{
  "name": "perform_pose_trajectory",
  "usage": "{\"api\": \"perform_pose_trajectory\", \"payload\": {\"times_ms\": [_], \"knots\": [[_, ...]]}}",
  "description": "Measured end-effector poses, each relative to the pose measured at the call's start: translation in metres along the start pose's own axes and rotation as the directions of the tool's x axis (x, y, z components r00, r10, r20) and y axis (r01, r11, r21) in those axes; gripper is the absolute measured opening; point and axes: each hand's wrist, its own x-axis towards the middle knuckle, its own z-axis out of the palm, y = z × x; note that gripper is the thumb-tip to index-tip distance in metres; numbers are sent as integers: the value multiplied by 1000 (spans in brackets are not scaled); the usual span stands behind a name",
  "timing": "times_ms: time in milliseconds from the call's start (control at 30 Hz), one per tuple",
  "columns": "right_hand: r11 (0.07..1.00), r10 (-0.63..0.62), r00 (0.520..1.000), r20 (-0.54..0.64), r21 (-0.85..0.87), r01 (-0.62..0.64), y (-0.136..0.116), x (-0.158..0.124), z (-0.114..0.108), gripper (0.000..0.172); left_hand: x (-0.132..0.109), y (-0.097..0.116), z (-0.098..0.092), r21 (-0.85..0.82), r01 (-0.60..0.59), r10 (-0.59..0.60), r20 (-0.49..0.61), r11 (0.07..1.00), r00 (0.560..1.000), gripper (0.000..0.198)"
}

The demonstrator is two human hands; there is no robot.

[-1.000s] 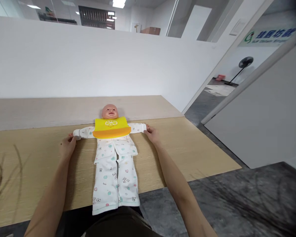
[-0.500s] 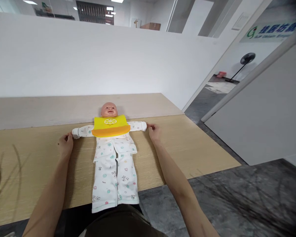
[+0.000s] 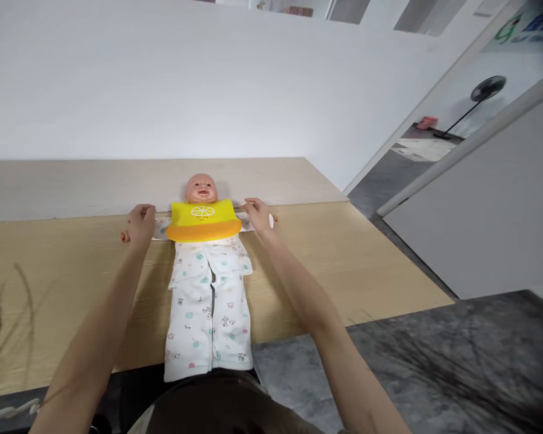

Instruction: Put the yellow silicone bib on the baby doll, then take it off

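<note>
A baby doll (image 3: 201,188) lies face up on the wooden table, arms spread. It wears a white patterned top (image 3: 192,259) and matching trousers (image 3: 190,328). A yellow bib (image 3: 203,212) with an orange pocket and a fruit-slice print covers its chest. My left hand (image 3: 141,224) is over the doll's sleeve on the left, fingers loosely bent and apparently holding nothing; the doll's small hand pokes out beyond it. Over the opposite sleeve, my right hand (image 3: 259,216) has its fingers apart beside the bib. Whether either hand touches the fabric is hard to see.
The wooden table (image 3: 335,259) meets a paler raised strip (image 3: 72,187) along a white wall (image 3: 163,84). A door (image 3: 479,199) stands at the right, and a black fan (image 3: 487,88) is visible through the doorway. Dark grey floor (image 3: 411,361) lies beyond the table edge.
Both my hands have left the doll's hands and moved inward and up over its sleeves, toward the bib. The view has tilted down slightly. The doll's small hands now show outside the cuffs.
</note>
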Motion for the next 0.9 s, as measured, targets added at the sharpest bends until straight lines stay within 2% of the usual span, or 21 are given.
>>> {"api": "perform_pose_trajectory", "payload": {"times_ms": [33, 67, 133, 233, 333, 467, 600, 800, 900], "knots": [[998, 60, 998, 8, 35, -60, -1, 10, 9, 19, 9, 4, 9, -64, 38, -36, 28, 997, 999, 22], [990, 114, 993, 26, 76, -116, -3, 20, 17, 14, 19, 7, 19, -184, 126, -111, 91, 975, 990, 23], [958, 216, 970, 107, 166, -232, -6, 36, 33, 11, 38, 9, 36, -307, 265, -213, 194, 914, 958, 28], [870, 359, 896, 262, 253, -422, -7, 53, 52, 11, 60, 8, 57, -332, 385, -275, 334, 861, 902, 35], [806, 437, 836, 332, 269, -527, -2, 65, 64, 17, 72, 4, 73, -357, 486, -295, 471, 798, 831, 39], [772, 437, 813, 383, 304, -558, 11, 78, 74, 25, 81, -2, 84, -414, 534, -271, 543, 737, 795, 41], [757, 407, 804, 435, 332, -563, 19, 84, 85, 26, 89, -8, 88, -440, 547, -253, 566, 713, 785, 46], [765, 334, 803, 495, 356, -537, 17, 78, 93, 38, 91, -7, 94, -481, 562, -197, 615, 673, 763, 49], [743, 311, 801, 512, 395, -541, 15, 71, 91, 44, 85, -6, 95, -530, 557, -163, 615, 639, 771, 51]]}}
